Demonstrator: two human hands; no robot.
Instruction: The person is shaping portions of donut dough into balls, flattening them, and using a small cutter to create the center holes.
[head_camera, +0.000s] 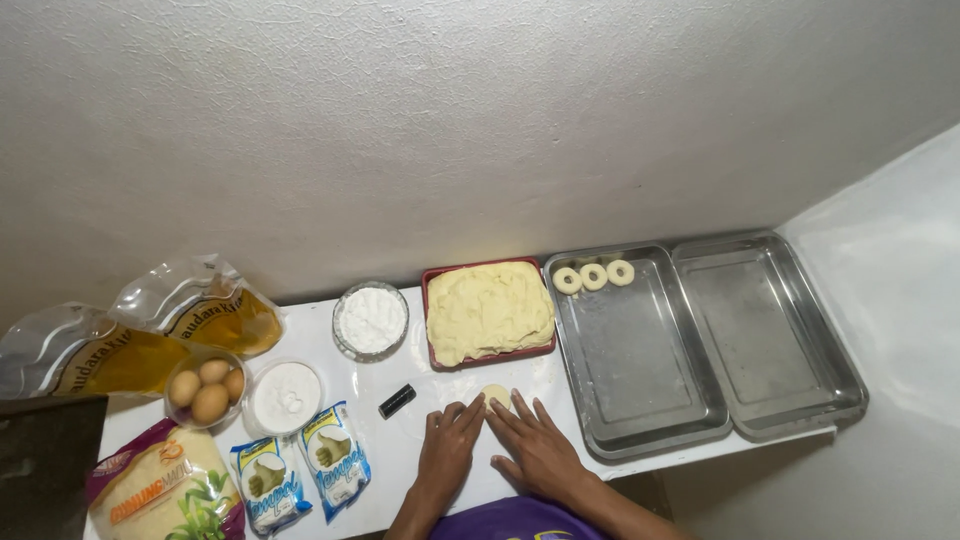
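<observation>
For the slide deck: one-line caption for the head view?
Left hand and right hand press a dough piece on the white table beside metal trays.

A plain home kitchen; a white bench (400, 455) against a bare wall (450, 120) carries eggs (207, 388), cooking-oil pouches (200, 305), dough (488, 310) and steel baking trays (640, 400).

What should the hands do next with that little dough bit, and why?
Probably keep rolling the dough piece under both hands, left hand and right hand: it is a blob, while the three dough rings in the metal tray are shaped.
</observation>
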